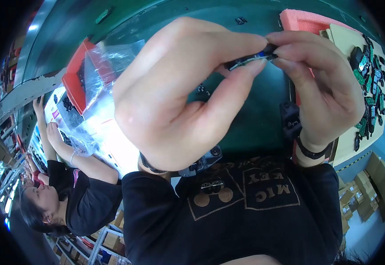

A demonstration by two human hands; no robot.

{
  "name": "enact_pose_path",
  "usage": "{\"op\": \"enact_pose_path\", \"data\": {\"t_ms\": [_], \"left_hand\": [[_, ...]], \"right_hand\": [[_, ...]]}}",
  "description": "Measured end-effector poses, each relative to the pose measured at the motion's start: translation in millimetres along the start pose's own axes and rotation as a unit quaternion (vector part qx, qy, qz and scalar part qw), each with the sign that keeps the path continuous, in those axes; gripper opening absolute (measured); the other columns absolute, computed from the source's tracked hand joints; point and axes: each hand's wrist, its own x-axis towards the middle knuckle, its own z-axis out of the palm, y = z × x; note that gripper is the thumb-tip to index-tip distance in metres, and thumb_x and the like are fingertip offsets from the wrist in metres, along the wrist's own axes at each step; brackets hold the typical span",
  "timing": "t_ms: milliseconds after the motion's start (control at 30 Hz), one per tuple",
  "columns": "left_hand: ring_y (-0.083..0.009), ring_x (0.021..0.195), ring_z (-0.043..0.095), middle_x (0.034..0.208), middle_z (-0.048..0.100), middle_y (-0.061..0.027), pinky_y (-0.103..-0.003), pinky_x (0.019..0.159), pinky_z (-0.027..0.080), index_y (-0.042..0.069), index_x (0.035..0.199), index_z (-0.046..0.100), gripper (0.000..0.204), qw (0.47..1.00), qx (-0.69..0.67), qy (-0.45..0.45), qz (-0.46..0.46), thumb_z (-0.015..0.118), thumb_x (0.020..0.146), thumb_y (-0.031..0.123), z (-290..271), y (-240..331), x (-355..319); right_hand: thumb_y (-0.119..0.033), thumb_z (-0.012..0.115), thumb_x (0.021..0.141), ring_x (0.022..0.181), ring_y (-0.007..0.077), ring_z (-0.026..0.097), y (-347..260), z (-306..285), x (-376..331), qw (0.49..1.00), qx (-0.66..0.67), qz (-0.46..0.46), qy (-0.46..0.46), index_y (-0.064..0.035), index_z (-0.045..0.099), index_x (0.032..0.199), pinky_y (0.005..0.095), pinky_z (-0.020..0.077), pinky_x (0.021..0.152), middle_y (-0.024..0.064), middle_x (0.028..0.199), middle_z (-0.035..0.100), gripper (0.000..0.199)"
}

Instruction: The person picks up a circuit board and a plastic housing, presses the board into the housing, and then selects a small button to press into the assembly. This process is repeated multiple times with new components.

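Note:
Above the green work surface, a small, narrow black casing with a circuit board in it (244,60) is held between both hands. My left hand (174,88) pinches one end between thumb and forefinger. At the other end, the fingertips and thumb of my right hand (327,77) are closed on the casing. A bluish spot shows near the right fingertips, and parts of the piece are covered by the fingers. Small loose parts (202,90) lie on the surface beyond my left thumb.
At right, a cardboard sheet (349,37) by pink foam (305,20) bears several black casings and green boards. A red bin (74,81) and clear plastic bag (102,66) are at left. A co-worker (88,194) sits left, hands over parts. Black fixtures (291,119) stand near my wrists.

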Motion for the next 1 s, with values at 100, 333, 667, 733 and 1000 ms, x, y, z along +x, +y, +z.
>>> {"op": "enact_pose_path", "data": {"t_ms": [100, 333, 667, 733, 1000], "left_hand": [[-0.0187, 0.074, 0.061, 0.088, 0.060, -0.0157, -0.025, 0.065, 0.051, -0.011, 0.093, 0.060, 0.025, 0.999, 0.032, -0.009, 0.026, 0.065, 0.069, -0.016, -1.6, 1.8, -0.1], [-0.0220, 0.075, 0.061, 0.088, 0.061, -0.0181, -0.027, 0.066, 0.050, -0.011, 0.088, 0.059, 0.025, 0.984, 0.066, -0.012, 0.164, 0.068, 0.065, -0.017, -2.9, -7.8, -1.7], [-0.0228, 0.072, 0.060, 0.088, 0.061, -0.0190, -0.028, 0.064, 0.049, -0.010, 0.088, 0.059, 0.026, 0.982, 0.069, -0.030, 0.173, 0.067, 0.064, -0.017, 0.4, -3.2, -3.4], [-0.0223, 0.071, 0.060, 0.088, 0.061, -0.0192, -0.027, 0.062, 0.049, -0.009, 0.088, 0.059, 0.026, 0.982, 0.074, -0.033, 0.173, 0.067, 0.065, -0.016, -2.3, -0.2, -4.0], [-0.0198, 0.066, 0.057, 0.089, 0.059, -0.0192, -0.025, 0.057, 0.048, -0.008, 0.093, 0.060, 0.022, 0.990, -0.124, -0.056, 0.022, 0.063, 0.072, -0.010, -6.1, 0.5, -2.5]], "right_hand": [[0.015, 0.055, 0.078, 0.086, 0.0271, 0.062, -0.7, 2.3, 0.0, 0.999, -0.016, -0.040, -0.004, 0.0104, 0.056, 0.090, 0.0298, 0.0518, 0.077, 0.0239, 0.094, 0.061, 0.013], [0.017, 0.051, 0.079, 0.086, 0.0305, 0.063, -6.9, 7.8, -5.4, 0.996, 0.067, 0.054, 0.040, 0.0118, 0.053, 0.091, 0.0308, 0.0544, 0.075, 0.0261, 0.092, 0.060, 0.013], [0.016, 0.054, 0.077, 0.083, 0.0269, 0.064, -7.4, -9.7, -5.4, 0.994, 0.084, 0.062, -0.015, 0.0107, 0.054, 0.089, 0.0289, 0.0538, 0.073, 0.0235, 0.090, 0.061, 0.013], [0.015, 0.056, 0.075, 0.081, 0.0251, 0.064, -8.5, -12.4, -3.8, 0.987, 0.137, 0.074, -0.027, 0.0098, 0.055, 0.087, 0.0275, 0.0533, 0.071, 0.0220, 0.089, 0.062, 0.014], [0.015, 0.058, 0.070, 0.076, 0.0238, 0.064, -14.4, -21.3, -1.5, 0.998, 0.039, 0.035, -0.037, 0.0084, 0.058, 0.082, 0.0256, 0.0516, 0.067, 0.0206, 0.085, 0.062, 0.013]]}}
